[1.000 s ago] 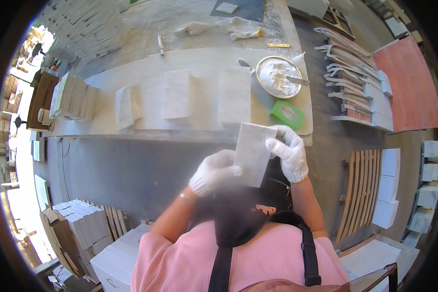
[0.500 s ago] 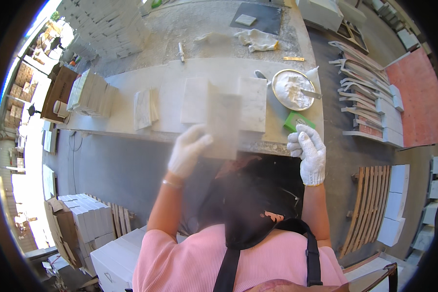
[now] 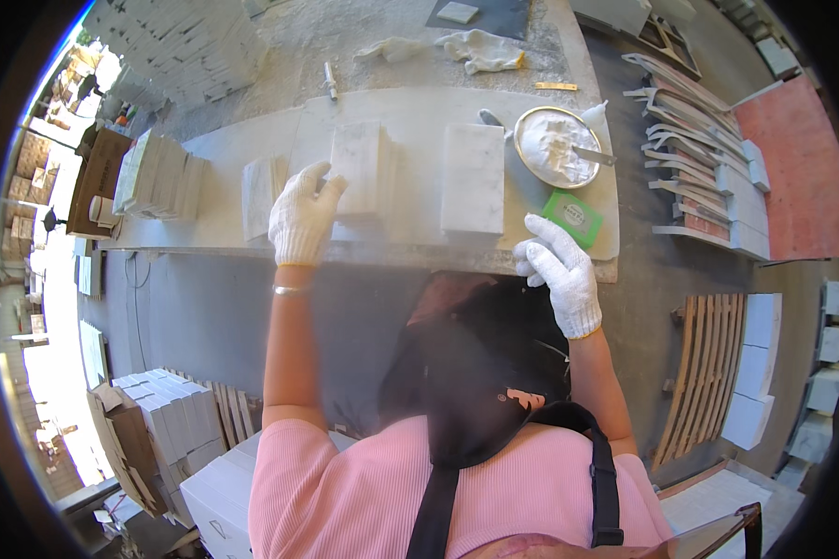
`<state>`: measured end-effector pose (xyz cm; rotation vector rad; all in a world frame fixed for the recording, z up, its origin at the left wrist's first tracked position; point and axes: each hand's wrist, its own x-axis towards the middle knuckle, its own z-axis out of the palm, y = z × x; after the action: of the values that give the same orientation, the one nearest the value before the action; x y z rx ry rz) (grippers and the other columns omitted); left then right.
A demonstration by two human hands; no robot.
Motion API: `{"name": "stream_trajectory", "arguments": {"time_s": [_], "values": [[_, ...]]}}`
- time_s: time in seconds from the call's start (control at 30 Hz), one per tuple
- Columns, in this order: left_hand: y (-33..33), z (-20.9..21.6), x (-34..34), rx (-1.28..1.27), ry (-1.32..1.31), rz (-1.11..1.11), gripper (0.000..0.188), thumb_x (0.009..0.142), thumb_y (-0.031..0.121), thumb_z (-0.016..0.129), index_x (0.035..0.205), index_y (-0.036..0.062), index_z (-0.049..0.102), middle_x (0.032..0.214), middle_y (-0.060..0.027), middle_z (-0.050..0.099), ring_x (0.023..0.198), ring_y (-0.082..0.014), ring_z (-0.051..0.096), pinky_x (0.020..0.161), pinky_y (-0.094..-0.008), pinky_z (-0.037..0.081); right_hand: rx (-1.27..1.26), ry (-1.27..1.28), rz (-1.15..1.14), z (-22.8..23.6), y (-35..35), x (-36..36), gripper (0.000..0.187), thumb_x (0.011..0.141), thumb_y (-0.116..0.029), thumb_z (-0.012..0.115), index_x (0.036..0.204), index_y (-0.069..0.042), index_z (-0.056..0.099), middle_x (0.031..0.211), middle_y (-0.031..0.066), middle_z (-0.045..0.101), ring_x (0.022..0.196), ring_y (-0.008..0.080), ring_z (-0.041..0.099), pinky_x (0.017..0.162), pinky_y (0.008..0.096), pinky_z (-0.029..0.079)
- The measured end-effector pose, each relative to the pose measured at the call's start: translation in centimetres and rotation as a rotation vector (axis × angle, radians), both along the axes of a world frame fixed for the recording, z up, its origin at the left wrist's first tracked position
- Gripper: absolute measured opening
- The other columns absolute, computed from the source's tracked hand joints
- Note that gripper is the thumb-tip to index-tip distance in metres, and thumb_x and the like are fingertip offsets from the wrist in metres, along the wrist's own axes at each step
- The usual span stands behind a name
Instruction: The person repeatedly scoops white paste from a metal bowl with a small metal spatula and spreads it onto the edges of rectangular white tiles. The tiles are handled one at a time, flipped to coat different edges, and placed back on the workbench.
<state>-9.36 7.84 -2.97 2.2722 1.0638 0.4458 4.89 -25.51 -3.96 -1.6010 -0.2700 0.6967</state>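
My left hand [image 3: 303, 216], in a white knit glove, is over the table's near edge with thumb and forefinger apart. Its fingertips are beside a middle stack of pale marble tiles [image 3: 356, 172]; whether they touch it I cannot tell. Left of that hand, more tiles [image 3: 259, 197] lean together, partly covered by it. My gloved right hand [image 3: 566, 284] hovers at the near edge, forefinger extended, the other fingers partly bent, with nothing visible in it. Close to it lies a green block [image 3: 573, 219]. A marble tile [image 3: 473, 177] lies flat between the hands.
A round tub of white paste [image 3: 557, 147] with a putty knife [image 3: 595, 156] stands at the right. Farther back are a crumpled glove [image 3: 480, 51], a marker-like tube [image 3: 330, 81] and a yellow strip [image 3: 556, 86]. Tall tile stacks [image 3: 158, 177] stand at the left.
My left hand has moved left and away from me, toward the middle stack. The blurred tile beside it is gone from there. My right hand's forefinger has straightened, and the view has shifted.
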Motion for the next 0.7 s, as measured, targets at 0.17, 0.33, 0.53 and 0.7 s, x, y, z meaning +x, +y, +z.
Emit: {"name": "stream_trajectory", "arguments": {"time_s": [0.17,0.33,0.53,0.7], "values": [[-6.8,0.1,-0.2,-0.761,-0.215,-0.184,0.045,0.098,0.018,0.070,0.141,0.0037,0.068,0.130,-0.0122,0.075,0.107,-0.0145,0.070,0.096,-0.0307,0.055,-0.004,0.035,0.072,-0.6,1.0,-0.3,0.050,0.101,-0.012,0.064,0.150,-0.002,0.059,0.111,0.0066,0.076,0.089,0.0107,0.069,0.075,0.0257,0.053],[-10.7,-1.4,0.2,-0.828,-0.180,-0.250,0.051,0.097,0.016,0.071,0.146,0.0031,0.064,0.120,-0.0079,0.075,0.101,-0.0123,0.067,0.091,-0.0275,0.054,-0.020,-0.051,0.140,-1.8,1.3,-1.1,0.056,0.101,-0.001,0.058,0.156,-0.008,0.054,0.118,0.0123,0.075,0.095,0.0159,0.072,0.078,0.0274,0.057],[-11.6,-2.4,-2.1,-0.875,-0.357,-0.309,0.043,0.101,0.018,0.070,0.138,-0.0023,0.066,0.116,-0.0080,0.074,0.092,-0.0141,0.070,0.080,-0.0270,0.057,0.034,-0.039,0.143,-2.3,-0.6,-1.8,0.050,0.099,-0.004,0.059,0.149,0.001,0.058,0.118,0.0157,0.075,0.090,0.0188,0.074,0.076,0.0282,0.057],[-13.0,-3.7,-2.9,-1.414,-0.457,-0.110,0.046,0.106,0.030,0.065,0.137,-0.0039,0.060,0.117,-0.0143,0.073,0.094,-0.0222,0.074,0.078,-0.0333,0.060,0.197,0.416,0.012,-2.5,-1.1,-3.0,0.036,0.103,-0.017,0.060,0.132,0.003,0.066,0.112,0.0143,0.076,0.078,0.0192,0.072,0.068,0.0282,0.056]]}}
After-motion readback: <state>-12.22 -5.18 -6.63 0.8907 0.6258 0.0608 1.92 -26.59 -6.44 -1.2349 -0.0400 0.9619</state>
